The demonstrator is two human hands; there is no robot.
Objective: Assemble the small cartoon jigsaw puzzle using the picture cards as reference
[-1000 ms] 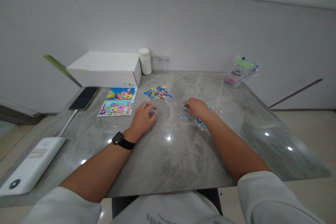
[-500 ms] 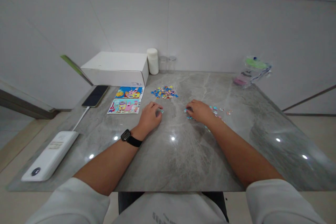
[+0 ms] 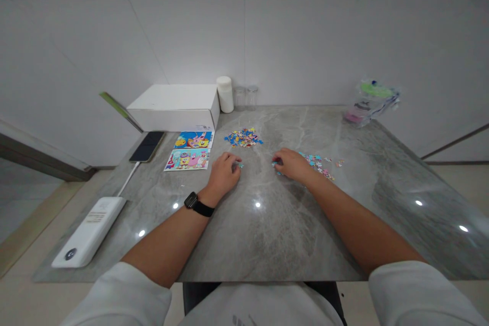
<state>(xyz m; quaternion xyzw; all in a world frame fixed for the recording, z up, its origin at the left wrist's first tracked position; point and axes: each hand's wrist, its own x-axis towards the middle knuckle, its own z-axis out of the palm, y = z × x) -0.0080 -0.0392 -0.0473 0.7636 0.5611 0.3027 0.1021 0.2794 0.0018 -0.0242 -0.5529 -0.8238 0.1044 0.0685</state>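
Note:
My left hand (image 3: pixel 224 173), with a black watch at its wrist, rests on the grey table with fingers bent and closed around a small light-blue puzzle piece (image 3: pixel 241 165). The right hand (image 3: pixel 292 164) has its fingers pinched down on a light-blue puzzle piece (image 3: pixel 274 164) at the table top; its fingertips are partly hidden. Behind and beside that hand lies a loose spread of pale blue and pink puzzle pieces (image 3: pixel 317 162), partly covered by the forearm. Farther back, between both hands, is a heap of blue, yellow and red puzzle pieces (image 3: pixel 244 137).
Two cartoon picture cards (image 3: pixel 187 159) lie left of my left hand. Behind them stand a white box (image 3: pixel 171 112), a white bottle (image 3: pixel 225 96) and two clear glasses (image 3: pixel 252 98). A phone (image 3: pixel 148 146) is cabled to a white power bank (image 3: pixel 89 232). A plastic bag (image 3: pixel 370 104) sits back right.
The whole view has shifted slightly as the head moved. Both hands keep nearly the same places on the table; the right hand has shifted a little, showing more of the pieces beside it.

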